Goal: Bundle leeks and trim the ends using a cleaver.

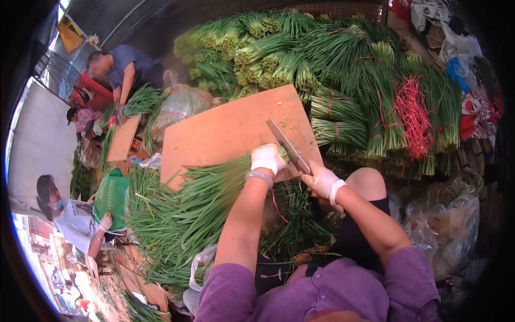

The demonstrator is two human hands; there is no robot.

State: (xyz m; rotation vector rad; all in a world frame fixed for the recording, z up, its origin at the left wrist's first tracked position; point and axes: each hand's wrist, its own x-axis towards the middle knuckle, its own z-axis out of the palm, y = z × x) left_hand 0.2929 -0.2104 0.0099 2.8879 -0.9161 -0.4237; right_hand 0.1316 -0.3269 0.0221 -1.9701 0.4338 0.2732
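In a white glove, my left hand (266, 158) is closed around a bunch of garlic chives (201, 196). Their cut ends poke out on its right side, and the long green leaves fan out to the left, hanging past the wooden board (225, 129). My right hand (323, 183), also gloved, grips the handle of a broad knife (285, 142). The blade points up and to the left over the board, right beside the stem ends. Small green trimmings dot the board near its far right corner.
Tied chive bundles (338, 107) are piled high behind the board, with red ties (414, 118) on top. Plastic bags (442, 231) lie at right. One person (129, 67) handles chives at another board (124, 138); another (75, 217) sits at left holding a green bag (112, 198).
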